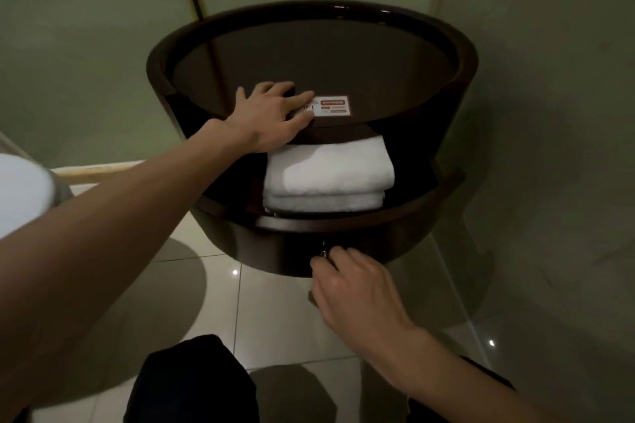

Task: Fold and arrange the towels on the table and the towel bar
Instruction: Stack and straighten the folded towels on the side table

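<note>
The left hand [271, 117] is lying flat on the dark glass top of the round table [470, 58], fingers [302, 98] spread and released, gripping nothing, with the fingertips covering the left edge of a white and red sticker [331, 106]. Just below that hand, the towels [326, 172] are sitting inside the open shelf [412, 209] under the tabletop: white, thick and fluffy, folded into a neat stack with the rounded folds facing out, the upper one bulging a little wider than the flatter ones beneath it. They are filling the left and middle of the opening, with the stack's top pushing up close under the tabletop. Lower down, the right hand [354, 288] is reaching to the curved dark front beneath the shelf, its fingers clenched in, pinching a small metal knob [323, 252] there. The table is standing on glossy pale floor tiles [275, 312] against a greenish wall, and a white rounded object [20, 196] is showing at the left edge.
</note>
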